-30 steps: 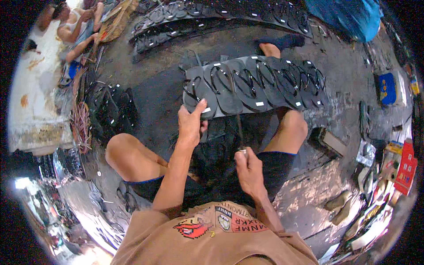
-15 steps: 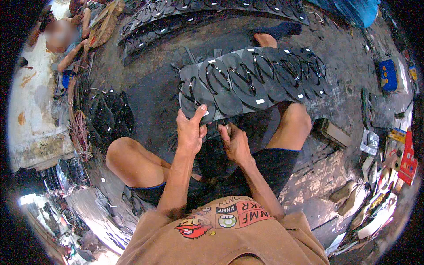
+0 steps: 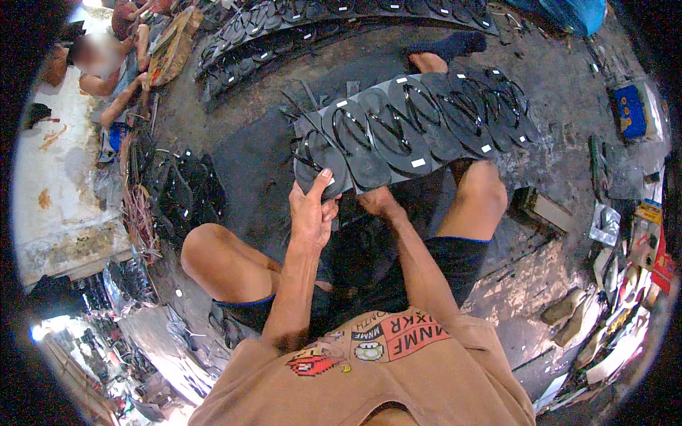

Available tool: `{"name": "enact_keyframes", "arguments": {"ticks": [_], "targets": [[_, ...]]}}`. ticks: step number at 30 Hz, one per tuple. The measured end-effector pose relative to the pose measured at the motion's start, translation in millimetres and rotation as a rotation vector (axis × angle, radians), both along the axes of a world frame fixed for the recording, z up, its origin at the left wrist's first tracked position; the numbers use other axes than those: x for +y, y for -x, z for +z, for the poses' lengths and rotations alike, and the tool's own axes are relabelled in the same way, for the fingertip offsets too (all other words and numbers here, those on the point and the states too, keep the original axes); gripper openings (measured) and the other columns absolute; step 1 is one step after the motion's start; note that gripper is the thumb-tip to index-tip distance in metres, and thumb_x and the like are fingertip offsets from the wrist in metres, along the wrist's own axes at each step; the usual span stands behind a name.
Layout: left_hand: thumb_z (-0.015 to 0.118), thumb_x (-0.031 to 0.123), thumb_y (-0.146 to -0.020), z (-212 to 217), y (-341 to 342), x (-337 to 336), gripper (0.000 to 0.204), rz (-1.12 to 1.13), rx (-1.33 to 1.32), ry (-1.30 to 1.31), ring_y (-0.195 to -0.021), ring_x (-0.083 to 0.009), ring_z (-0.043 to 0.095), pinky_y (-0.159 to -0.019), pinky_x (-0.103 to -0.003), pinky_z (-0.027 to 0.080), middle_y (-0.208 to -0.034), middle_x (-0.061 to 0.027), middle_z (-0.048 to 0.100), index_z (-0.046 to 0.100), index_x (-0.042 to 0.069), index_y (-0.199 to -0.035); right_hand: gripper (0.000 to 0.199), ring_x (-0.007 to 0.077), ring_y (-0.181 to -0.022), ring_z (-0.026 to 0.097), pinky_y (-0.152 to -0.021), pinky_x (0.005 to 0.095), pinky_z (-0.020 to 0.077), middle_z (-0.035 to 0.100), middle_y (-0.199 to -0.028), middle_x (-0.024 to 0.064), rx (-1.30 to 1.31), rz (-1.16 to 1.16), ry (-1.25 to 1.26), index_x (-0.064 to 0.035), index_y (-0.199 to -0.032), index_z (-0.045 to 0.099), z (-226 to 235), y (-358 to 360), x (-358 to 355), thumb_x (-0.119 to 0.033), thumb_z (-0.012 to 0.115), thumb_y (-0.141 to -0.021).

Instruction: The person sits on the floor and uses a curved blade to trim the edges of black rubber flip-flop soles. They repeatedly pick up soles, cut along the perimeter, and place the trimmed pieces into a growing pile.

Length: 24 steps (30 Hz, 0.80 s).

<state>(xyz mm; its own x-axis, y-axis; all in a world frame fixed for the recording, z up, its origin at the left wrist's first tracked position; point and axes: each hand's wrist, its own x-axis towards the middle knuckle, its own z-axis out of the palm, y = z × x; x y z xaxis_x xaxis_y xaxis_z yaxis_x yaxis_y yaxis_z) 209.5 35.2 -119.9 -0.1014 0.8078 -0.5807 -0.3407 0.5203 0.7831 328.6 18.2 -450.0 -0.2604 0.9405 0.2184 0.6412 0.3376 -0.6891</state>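
Observation:
A row of black flip-flops [image 3: 418, 153] with glossy straps and small white labels lies side by side on a flat dark backing across my lap. My left hand [image 3: 311, 213] pinches the near end of the leftmost flip-flop [image 3: 328, 157], thumb on top and fingers curled at the edge below. Under the row's near edge, a little to the right, reaches my right hand [image 3: 381, 204]. Its fingers are hidden beneath the flip-flops, so what they touch cannot be seen. Loose dark strips [image 3: 302, 99] stick out past the row's far left corner.
More flip-flops in rows [image 3: 312, 32] lie on the floor at the far side. A dark pile of flip-flops [image 3: 186, 186] is at the left. Another person's arm [image 3: 126, 99] shows at the upper left. A block [image 3: 543, 211] sits right of my knee, with scattered scraps beyond.
My right hand has moved forward under the row's near edge, hiding its fingers. My left hand keeps its pinch on the leftmost flip-flop. The view has shifted slightly.

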Motion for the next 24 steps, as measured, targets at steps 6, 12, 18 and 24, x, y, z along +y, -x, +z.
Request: {"name": "enact_keyframes", "arguments": {"ticks": [6,12,18,24], "targets": [[0.077,0.019,-0.091,7,11,-13,0.034,-0.041,0.081,-0.019,-0.057,-0.0091,0.052,-0.04,-0.021,0.035,-0.095,-0.001,0.065,0.059,0.012,-0.119,0.055,0.0387,-0.121,0.055,-0.104,0.05,0.0407,0.059,-0.131,0.0219,0.103,-0.124,-0.075,-0.0005,-0.135,0.06,66,57,50,-0.036,0.064,-0.093],[0.078,0.023,-0.09,84,51,-82,0.055,-0.205,0.356,-0.066,-0.084,-0.0165,0.065,-0.061,-0.028,0.052,-0.108,-0.0064,0.066,0.055,0.011,-0.139,0.06,0.027,-0.087,0.065,-0.077,0.0414,0.0509,0.068,-0.101,0.0159,0.638,-0.109,0.676,-0.002,-0.122,0.067,169,61,105,-0.057,0.057,-0.099],[0.085,0.027,-0.086,78,81,-140,0.076,-0.271,0.907,-0.35,-0.112,-0.0262,0.064,-0.094,-0.04,0.055,-0.126,-0.0169,0.063,0.046,0.0,-0.146,0.049,0.0102,-0.06,0.056,-0.052,0.0289,0.0436,0.058,-0.069,0.0011,1.365,-0.27,0.686,-0.0007,-0.106,0.068,361,58,27,-0.049,0.062,-0.103],[0.088,0.038,-0.084,109,63,-102,0.088,-0.284,0.564,-0.658,-0.123,-0.0253,0.059,-0.109,-0.036,0.045,-0.134,-0.0173,0.06,0.043,-0.007,-0.144,0.033,0.0076,-0.075,0.059,-0.07,0.0263,0.0487,0.067,-0.08,0.0001,0.767,-0.271,0.217,0.0027,-0.106,0.074,422,8,-34,-0.027,0.078,-0.095]]}}
